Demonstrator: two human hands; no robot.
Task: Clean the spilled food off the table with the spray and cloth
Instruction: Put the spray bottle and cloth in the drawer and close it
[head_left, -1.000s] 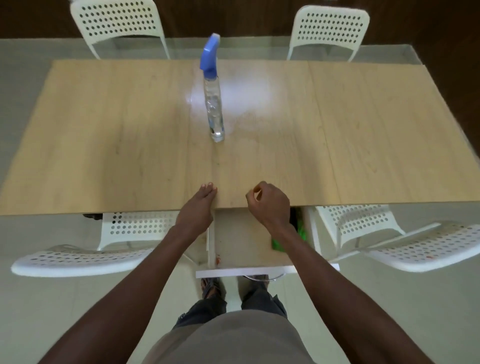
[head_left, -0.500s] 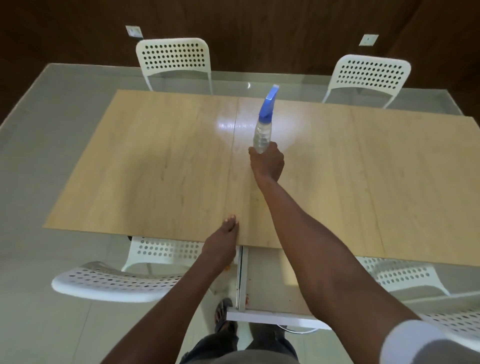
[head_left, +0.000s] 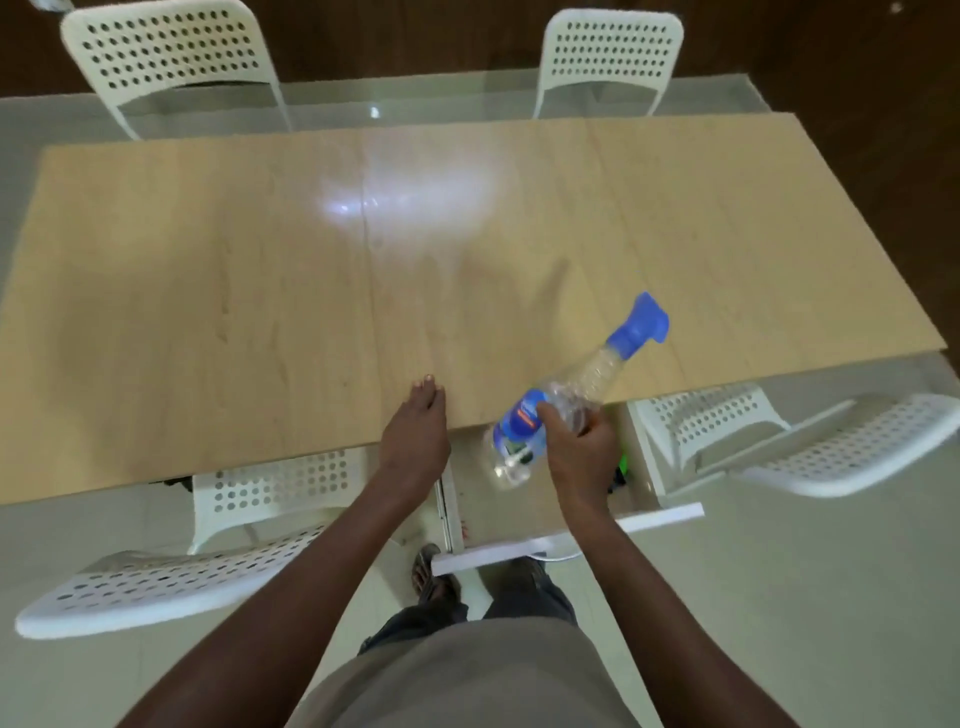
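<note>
My right hand (head_left: 576, 447) grips a clear spray bottle (head_left: 563, 397) with a blue trigger head around its middle. The bottle is tilted, its head pointing up and to the right over the near edge of the wooden table (head_left: 260, 270), its base hanging over an open drawer (head_left: 519, 506). Fingers straight, my left hand (head_left: 415, 431) rests on the table's near edge, just left of the drawer. No cloth or spilled food is plain on the tabletop; something green (head_left: 623, 462) shows in the drawer behind my right hand.
Two white perforated chairs (head_left: 171, 57) (head_left: 608, 57) stand at the far side. Two more chairs (head_left: 171, 582) (head_left: 831, 447) flank me at the near side. The drawer's white front (head_left: 566, 540) sticks out toward my legs. A light glare lies on the table's middle.
My right hand reached to the table's middle, took the spray bottle, and brought it back tilted to the near edge. My left hand stayed on the table edge.
</note>
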